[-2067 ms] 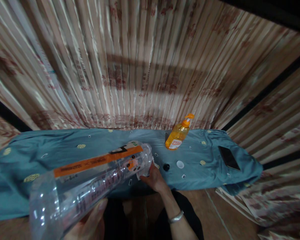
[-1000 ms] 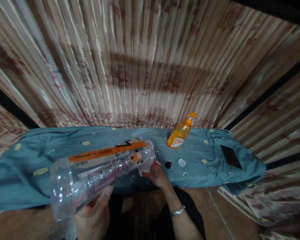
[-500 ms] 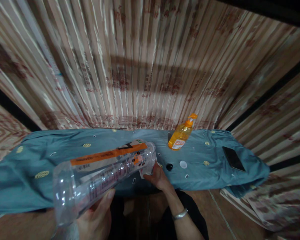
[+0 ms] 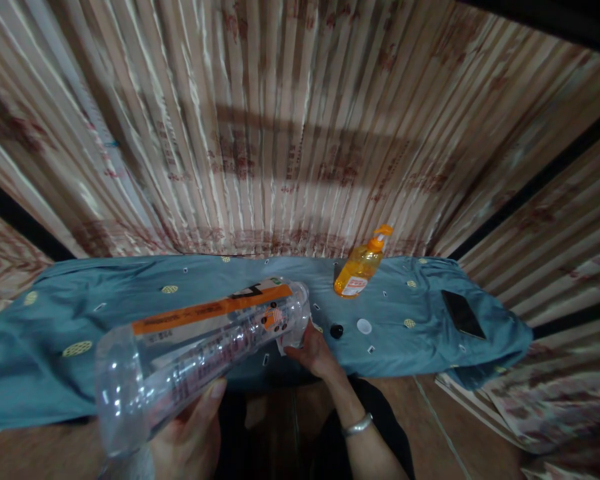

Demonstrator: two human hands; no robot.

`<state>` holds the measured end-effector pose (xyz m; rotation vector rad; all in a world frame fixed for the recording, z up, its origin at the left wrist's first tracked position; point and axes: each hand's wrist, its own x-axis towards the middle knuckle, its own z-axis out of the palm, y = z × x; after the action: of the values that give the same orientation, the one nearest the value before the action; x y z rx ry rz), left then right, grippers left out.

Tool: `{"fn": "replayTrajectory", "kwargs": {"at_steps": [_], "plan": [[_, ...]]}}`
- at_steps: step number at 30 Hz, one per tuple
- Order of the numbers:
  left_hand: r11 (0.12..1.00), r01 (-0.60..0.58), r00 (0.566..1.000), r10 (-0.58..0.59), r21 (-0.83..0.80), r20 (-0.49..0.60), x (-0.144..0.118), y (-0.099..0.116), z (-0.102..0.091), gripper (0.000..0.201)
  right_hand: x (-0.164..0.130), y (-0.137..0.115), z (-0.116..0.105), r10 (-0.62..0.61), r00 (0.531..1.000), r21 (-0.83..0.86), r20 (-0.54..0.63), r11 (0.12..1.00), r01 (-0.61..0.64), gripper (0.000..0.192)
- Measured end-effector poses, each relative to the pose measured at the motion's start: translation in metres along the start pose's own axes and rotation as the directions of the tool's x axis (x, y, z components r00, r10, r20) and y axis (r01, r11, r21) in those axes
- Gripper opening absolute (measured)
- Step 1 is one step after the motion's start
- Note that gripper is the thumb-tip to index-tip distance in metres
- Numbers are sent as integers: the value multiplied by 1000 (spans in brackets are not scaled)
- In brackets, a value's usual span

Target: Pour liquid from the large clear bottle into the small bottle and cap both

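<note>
A large clear plastic bottle with an orange label stripe [image 4: 200,347] lay tilted across the lower left of the frame, above the desk draped in teal cloth [image 4: 55,333]. The left hand [image 4: 190,433] cupped its base from below, fingers wrapped around it. The right hand [image 4: 315,353], at lower centre, gripped the neck end, fingers closed around it. An orange pump bottle [image 4: 357,270], a black cap [image 4: 336,330], a white cap [image 4: 364,326] and a dark phone [image 4: 463,313] sat to the right.
</note>
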<state>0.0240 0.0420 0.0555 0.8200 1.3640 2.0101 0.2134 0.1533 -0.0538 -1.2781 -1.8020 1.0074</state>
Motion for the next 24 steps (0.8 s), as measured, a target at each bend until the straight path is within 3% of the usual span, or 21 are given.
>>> {"fn": "replayTrajectory", "kwargs": {"at_steps": [3,6,15,20,24], "plan": [[994,56,998,-58,-94,-16,-1,-3,-3,54,0,2,1,18,1000,-13,-9,1000,-18,78],[991,41,998,-45,-130,-32,-1,-6,-3,48,0,4,1,20,1000,-20,-8,1000,-20,77],[987,39,999,-43,-158,-24,1,-5,2,51,0,4,3,-1,1000,26,-21,1000,1,78],[979,42,998,-52,-199,-42,1,-1,7,67,0,3,3,-20,999,31,-25,999,20,80],[979,32,998,-40,-201,-39,1,2,9,61,-1,0,2,-21,999,13,-31,1000,22,84]]}}
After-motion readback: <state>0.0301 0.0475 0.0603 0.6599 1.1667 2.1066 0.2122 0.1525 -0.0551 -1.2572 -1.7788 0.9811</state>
